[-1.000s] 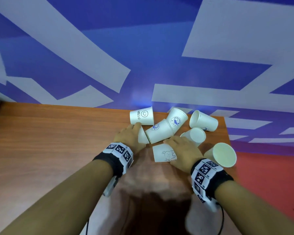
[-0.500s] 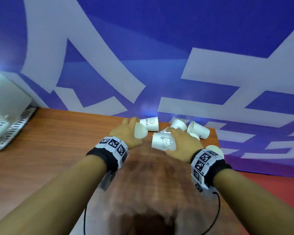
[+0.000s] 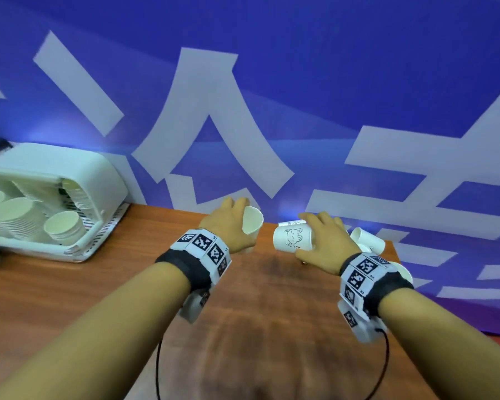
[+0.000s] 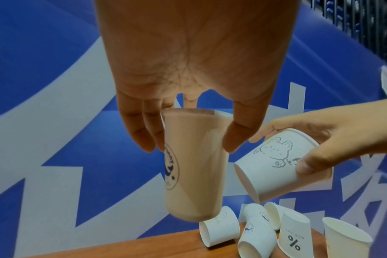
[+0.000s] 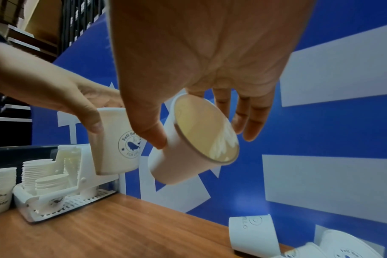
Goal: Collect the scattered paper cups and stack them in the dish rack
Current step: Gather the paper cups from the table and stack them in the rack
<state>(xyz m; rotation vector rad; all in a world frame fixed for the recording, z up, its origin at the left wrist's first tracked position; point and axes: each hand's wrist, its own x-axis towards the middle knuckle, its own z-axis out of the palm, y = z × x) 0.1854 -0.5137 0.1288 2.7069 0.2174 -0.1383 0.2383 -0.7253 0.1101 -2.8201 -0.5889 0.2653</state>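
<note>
My left hand (image 3: 231, 226) grips a white paper cup with a blue whale logo (image 4: 194, 167), held above the wooden table (image 3: 127, 284). My right hand (image 3: 326, 243) holds a white cup with a drawn bear (image 3: 292, 239) on its side, bottom pointing left. The two cups hang close together, a small gap between them. Several more cups (image 4: 265, 230) lie scattered at the table's far right corner. The white dish rack (image 3: 78, 243) stands at the far left with stacks of cups (image 3: 20, 217) inside.
A blue wall with large white shapes (image 3: 214, 125) runs right behind the table. The table's right edge (image 3: 399, 255) is just past the scattered cups. More stacked cups (image 5: 0, 188) stand left of the rack. A cable (image 3: 158, 365) hangs from my left wrist.
Both hands have lifted their cups off the pile and carried them leftward and up. My view has swung left, bringing the dish rack fully into sight.
</note>
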